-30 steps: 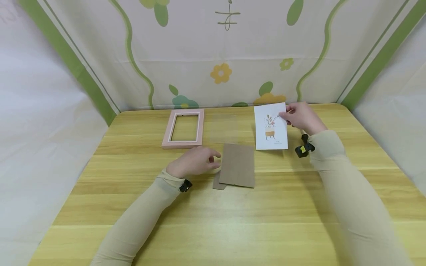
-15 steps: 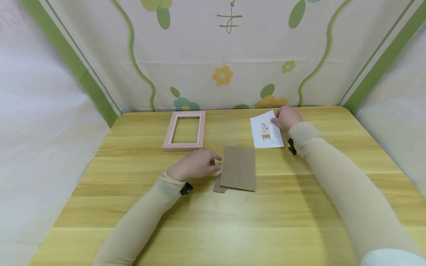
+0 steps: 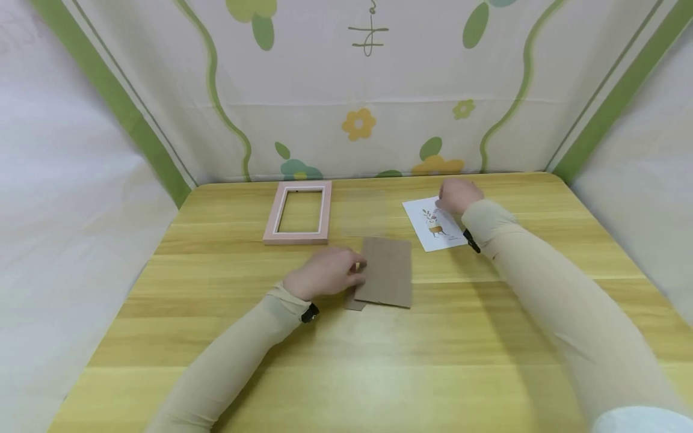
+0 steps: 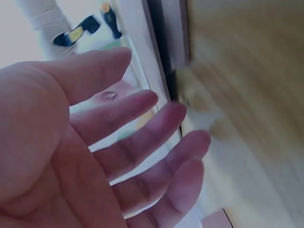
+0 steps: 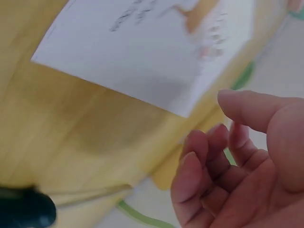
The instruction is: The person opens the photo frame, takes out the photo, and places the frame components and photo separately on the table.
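Note:
My left hand [image 3: 327, 273] is at the left edge of a brown picture-frame backing board [image 3: 387, 270], fingers loosely bent. In the left wrist view the fingers [image 4: 166, 121] are spread with nothing pinched; whether they touch the board's edge I cannot tell. A small brown flap [image 3: 354, 300] sticks out under the board. My right hand [image 3: 459, 195] is over the upper right of a white card [image 3: 430, 231] printed with a potted plant, which lies tilted on the table. In the right wrist view the card [image 5: 142, 71] is apart from the relaxed fingers.
A pink picture frame [image 3: 273, 213] lies at the back left. Beside it is a clear sheet [image 3: 364, 213], hard to see. A tool with a dark handle [image 5: 26, 207] and thin shaft lies near the right hand. A flowered curtain [image 3: 303, 120] hangs along the table's back edge.
The card, held raised by the right hand, has been lowered to the table and let go, ending rotated. The left hand has moved slightly right to the board's edge.

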The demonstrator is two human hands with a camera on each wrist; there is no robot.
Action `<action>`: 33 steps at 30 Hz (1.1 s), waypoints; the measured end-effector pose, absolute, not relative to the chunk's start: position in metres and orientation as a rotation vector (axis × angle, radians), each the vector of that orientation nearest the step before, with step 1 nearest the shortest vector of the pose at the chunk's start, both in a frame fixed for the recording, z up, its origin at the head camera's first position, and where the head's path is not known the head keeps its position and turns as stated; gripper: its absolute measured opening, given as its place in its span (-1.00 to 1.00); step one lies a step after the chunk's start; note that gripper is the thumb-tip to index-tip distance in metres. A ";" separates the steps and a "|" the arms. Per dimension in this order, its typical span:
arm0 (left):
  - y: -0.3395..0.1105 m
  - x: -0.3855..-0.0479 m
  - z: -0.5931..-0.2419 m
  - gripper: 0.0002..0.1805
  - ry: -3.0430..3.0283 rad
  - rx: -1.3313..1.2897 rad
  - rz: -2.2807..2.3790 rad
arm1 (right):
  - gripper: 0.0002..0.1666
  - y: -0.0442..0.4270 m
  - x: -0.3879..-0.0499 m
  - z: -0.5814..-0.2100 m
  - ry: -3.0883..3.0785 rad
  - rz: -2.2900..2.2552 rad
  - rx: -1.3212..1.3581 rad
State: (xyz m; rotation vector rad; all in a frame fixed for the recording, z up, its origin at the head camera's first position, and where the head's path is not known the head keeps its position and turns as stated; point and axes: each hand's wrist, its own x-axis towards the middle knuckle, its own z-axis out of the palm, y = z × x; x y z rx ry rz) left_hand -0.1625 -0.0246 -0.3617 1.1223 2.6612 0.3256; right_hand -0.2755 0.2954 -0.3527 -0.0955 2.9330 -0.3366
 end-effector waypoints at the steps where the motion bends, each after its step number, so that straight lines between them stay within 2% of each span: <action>1: -0.022 -0.161 -0.362 -0.81 2.681 1.139 0.284 | -0.67 0.294 -0.273 -0.349 2.933 -0.337 -0.107; 5: -0.012 -0.156 -0.364 -0.70 2.744 1.214 0.115 | -0.73 0.287 -0.259 -0.333 2.929 -0.328 -0.167; 11: 0.011 -0.154 -0.363 -0.71 2.803 1.208 0.046 | -0.79 0.282 -0.236 -0.316 2.951 -0.301 -0.255; 21: 0.054 -0.166 -0.366 -0.51 2.758 0.770 0.024 | -0.77 0.279 -0.206 -0.317 2.954 -0.268 -0.317; 26: 0.070 -0.162 -0.364 -0.31 2.738 0.523 0.010 | -0.78 0.283 -0.195 -0.320 2.979 -0.267 -0.344; 31: 0.078 -0.161 -0.362 -0.29 2.734 0.468 0.014 | -0.78 0.282 -0.189 -0.319 2.995 -0.261 -0.339; 33: 0.078 -0.161 -0.363 -0.22 2.727 0.453 0.040 | -0.78 0.280 -0.187 -0.318 3.000 -0.259 -0.341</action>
